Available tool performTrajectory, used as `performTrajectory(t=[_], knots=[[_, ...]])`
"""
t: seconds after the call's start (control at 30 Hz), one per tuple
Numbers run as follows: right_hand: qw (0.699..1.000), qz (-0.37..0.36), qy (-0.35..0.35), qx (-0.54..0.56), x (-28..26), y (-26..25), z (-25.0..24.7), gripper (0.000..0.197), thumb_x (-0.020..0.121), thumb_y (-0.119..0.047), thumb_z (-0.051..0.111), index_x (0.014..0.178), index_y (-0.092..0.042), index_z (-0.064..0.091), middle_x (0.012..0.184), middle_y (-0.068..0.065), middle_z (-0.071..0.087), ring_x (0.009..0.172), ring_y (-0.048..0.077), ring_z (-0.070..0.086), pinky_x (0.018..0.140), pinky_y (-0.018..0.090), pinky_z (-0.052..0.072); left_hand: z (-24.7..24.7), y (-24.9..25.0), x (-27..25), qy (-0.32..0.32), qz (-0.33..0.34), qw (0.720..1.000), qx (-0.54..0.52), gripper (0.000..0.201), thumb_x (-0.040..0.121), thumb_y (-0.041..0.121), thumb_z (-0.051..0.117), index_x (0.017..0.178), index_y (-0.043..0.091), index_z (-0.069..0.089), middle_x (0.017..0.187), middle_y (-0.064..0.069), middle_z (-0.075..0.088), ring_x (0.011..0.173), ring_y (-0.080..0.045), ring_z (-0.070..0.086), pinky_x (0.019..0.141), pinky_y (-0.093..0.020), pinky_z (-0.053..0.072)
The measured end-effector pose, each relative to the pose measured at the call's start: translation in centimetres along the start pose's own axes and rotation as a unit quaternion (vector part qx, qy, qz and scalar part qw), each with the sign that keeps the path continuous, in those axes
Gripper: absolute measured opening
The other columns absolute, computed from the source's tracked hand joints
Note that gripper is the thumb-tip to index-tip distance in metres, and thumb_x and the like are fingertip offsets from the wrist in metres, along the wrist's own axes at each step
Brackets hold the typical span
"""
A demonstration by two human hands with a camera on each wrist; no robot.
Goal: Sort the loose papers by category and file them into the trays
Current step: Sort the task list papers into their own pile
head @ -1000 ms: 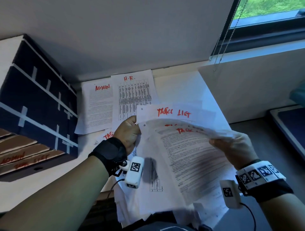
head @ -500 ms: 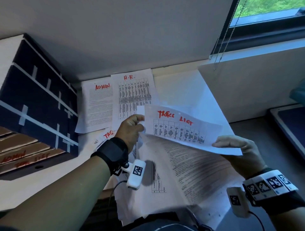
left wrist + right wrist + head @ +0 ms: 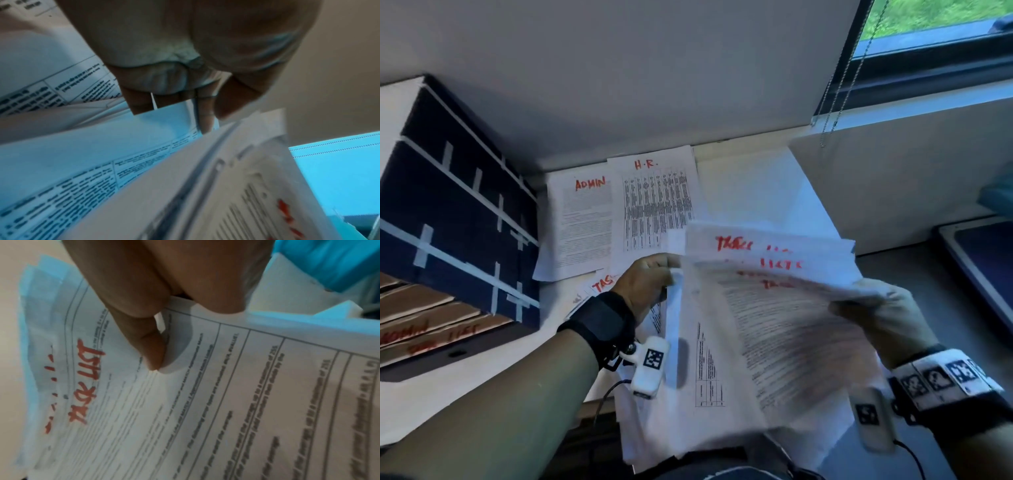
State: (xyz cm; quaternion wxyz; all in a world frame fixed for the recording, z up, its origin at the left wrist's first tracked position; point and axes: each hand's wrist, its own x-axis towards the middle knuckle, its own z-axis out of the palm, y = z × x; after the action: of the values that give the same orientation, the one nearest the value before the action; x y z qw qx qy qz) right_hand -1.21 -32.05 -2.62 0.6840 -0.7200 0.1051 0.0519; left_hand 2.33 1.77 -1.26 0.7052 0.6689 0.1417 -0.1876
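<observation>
Both hands hold a fanned stack of white sheets (image 3: pixel 767 329) headed TASK LIST in red. My left hand (image 3: pixel 650 284) grips the stack's left edge; in the left wrist view its curled fingers (image 3: pixel 180 91) clamp the paper (image 3: pixel 102 162). My right hand (image 3: pixel 873 308) pinches the right edge, and the right wrist view shows its thumb (image 3: pixel 144 331) pressed on the top sheet (image 3: pixel 185 402). An ADMIN sheet (image 3: pixel 582 226) and an H.R. sheet (image 3: pixel 654 202) lie flat on the desk behind. Cardboard trays (image 3: pixel 424 329) with red labels sit at the left.
A dark blue taped box (image 3: pixel 448 219) stands on the trays at the left. A white wall and a sill ledge (image 3: pixel 893 178) close the back and right. Another TASK sheet (image 3: pixel 599 284) peeks out by my left wrist. A dark-framed panel (image 3: pixel 983 267) lies at the right.
The single TASK LIST sheet that both hands held lifted apart half a second ago now lies back on the stack, and the sheets are bunched closer together between both hands.
</observation>
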Motion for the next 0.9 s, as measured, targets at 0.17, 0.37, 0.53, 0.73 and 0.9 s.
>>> performTrajectory(t=[0.17, 0.37, 0.53, 0.73, 0.9], knots=[[0.999, 0.045, 0.013, 0.021, 2.0, 0.8, 0.0, 0.031, 0.07, 0.018, 0.072, 0.094, -0.002, 0.071, 0.094, 0.009, 0.076, 0.087, 0.024, 0.07, 0.075, 0.026, 0.059, 0.7, -0.1, 0.8, 0.009, 0.044, 0.995, 0.091, 0.018, 0.091, 0.014, 0.069, 0.087, -0.004, 0.067, 0.074, -0.009, 0.059, 0.068, -0.017, 0.053, 0.061, -0.02, 0.044], [0.997, 0.063, 0.02, 0.051, 2.5, 2.5, -1.2, 0.035, 0.069, 0.016, 0.07, 0.1, -0.001, 0.071, 0.1, 0.017, 0.075, 0.096, 0.034, 0.07, 0.084, 0.039, 0.054, 1.5, 0.1, 0.9, 0.017, 0.046, 0.995, 0.092, 0.017, 0.095, 0.013, 0.064, 0.083, 0.003, 0.068, 0.058, 0.009, 0.061, 0.052, -0.002, 0.053, 0.054, -0.012, 0.043], [0.99, 0.072, -0.008, 0.117, 2.4, 3.2, -3.5, 0.049, 0.064, 0.01, 0.072, 0.112, 0.003, 0.067, 0.11, 0.026, 0.069, 0.107, 0.045, 0.064, 0.094, 0.052, 0.051, 1.1, -0.2, 1.0, 0.054, 0.067, 0.989, 0.118, 0.023, 0.09, 0.01, 0.071, 0.067, 0.01, 0.065, 0.051, 0.014, 0.054, 0.049, -0.002, 0.047, 0.052, -0.016, 0.041], [0.993, 0.091, -0.075, 0.028, 2.8, 2.8, -3.1, 0.023, 0.064, 0.005, 0.08, 0.083, -0.007, 0.078, 0.098, 0.017, 0.075, 0.09, 0.027, 0.072, 0.094, 0.051, 0.046, 0.9, -0.3, 1.0, 0.08, 0.07, 0.991, 0.082, 0.019, 0.079, 0.016, 0.081, 0.073, 0.007, 0.066, 0.069, -0.001, 0.057, 0.067, -0.016, 0.051, 0.063, -0.025, 0.046], [0.99, 0.093, -0.099, 0.034, 3.6, 2.1, -1.6, 0.067, 0.059, 0.016, 0.073, 0.124, 0.0, 0.062, 0.119, 0.01, 0.07, 0.112, 0.019, 0.067, 0.099, 0.035, 0.051, 1.3, 0.1, 0.4, 0.069, 0.096, 0.989, 0.084, 0.024, 0.074, 0.008, 0.084, 0.066, 0.011, 0.062, 0.061, 0.004, 0.056, 0.057, -0.011, 0.049, 0.053, -0.02, 0.044]])
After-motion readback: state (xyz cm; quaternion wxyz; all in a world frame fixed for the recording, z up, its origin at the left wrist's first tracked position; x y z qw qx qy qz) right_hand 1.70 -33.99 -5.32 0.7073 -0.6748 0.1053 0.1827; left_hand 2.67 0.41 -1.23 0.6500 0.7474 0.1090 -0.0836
